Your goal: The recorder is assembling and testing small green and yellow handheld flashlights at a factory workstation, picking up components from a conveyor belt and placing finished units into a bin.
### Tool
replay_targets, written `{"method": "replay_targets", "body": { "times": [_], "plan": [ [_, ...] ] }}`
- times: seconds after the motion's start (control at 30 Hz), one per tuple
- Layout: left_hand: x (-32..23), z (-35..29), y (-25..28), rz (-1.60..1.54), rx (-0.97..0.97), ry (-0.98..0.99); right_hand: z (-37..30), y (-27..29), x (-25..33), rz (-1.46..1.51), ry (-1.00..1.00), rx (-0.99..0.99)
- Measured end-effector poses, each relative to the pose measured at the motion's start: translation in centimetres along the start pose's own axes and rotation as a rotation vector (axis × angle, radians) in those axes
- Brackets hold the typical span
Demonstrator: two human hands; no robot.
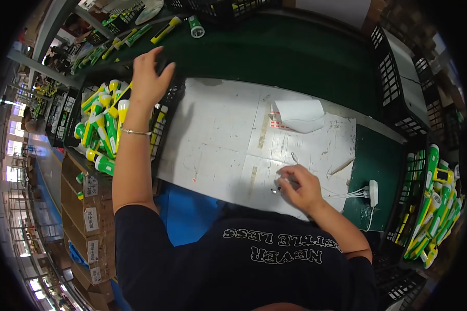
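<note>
My left hand (149, 78) reaches over the far edge of the black crate at the left, thumb and fingers apart and nothing visible between them. In that crate lies a heap of green-and-yellow flashlights (109, 129). Low over the white work board (213, 129), my right hand (301, 187) is loosely curved, with a gap between thumb and fingers. Small connector ends (275, 191) lie by its fingertips, and another cable end (294, 157) is just beyond. White cables (345, 196) run from under that hand to a white charger block (372, 194).
A curled white sheet (298, 115) rests on the board. More flashlights fill a black crate (399, 207) at the right; others, including one flashlight (195, 27), lie along the far green bench (275, 52). Cardboard boxes (91, 228) stand at the lower left.
</note>
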State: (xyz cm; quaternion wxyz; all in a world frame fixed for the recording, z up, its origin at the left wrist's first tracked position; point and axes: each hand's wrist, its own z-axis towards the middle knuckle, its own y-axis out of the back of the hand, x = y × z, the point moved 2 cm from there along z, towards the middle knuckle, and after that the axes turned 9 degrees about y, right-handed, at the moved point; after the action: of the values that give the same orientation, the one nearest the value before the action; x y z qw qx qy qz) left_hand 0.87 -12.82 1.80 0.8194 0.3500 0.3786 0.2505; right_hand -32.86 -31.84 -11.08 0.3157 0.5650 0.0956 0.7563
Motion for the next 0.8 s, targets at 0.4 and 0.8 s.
{"method": "replay_targets", "body": {
  "times": [0.4,0.8],
  "plan": [
    [13.1,19.5,-25.2,0.327,0.271,0.378,-1.5,-0.6,-2.8,0.105,-0.071,0.298],
    [0.1,7.4,-15.4,-1.063,-0.343,0.108,-1.2,-1.1,-3.0,0.036,0.042,0.098]
  ]
}}
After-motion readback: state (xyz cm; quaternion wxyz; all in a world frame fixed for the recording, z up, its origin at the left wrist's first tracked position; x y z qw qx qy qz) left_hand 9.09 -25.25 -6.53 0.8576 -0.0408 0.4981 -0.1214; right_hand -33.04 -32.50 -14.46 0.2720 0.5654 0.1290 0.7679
